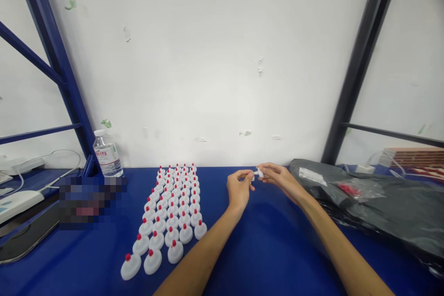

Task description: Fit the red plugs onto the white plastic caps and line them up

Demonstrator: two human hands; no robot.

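Above the blue table (274,245), my two hands meet at a small white nozzle cap (260,173), mostly covered by fingers. My right hand (279,178) pinches its wider end. From the other side, my left hand (240,189) has its thumb and fingertips closed at the narrow end; no red tip shows there. To the left stand several rows of white dome-shaped nozzle caps (152,262), each upright with a small red tip (150,252) on top.
A dark grey plastic bag (367,210) lies at right, with a clear bag of small red pieces (349,189) on it. A water bottle (108,155) stands back left. A phone-like black object (29,240) and white power strip (21,204) lie left. A white wall (222,64) rises behind.
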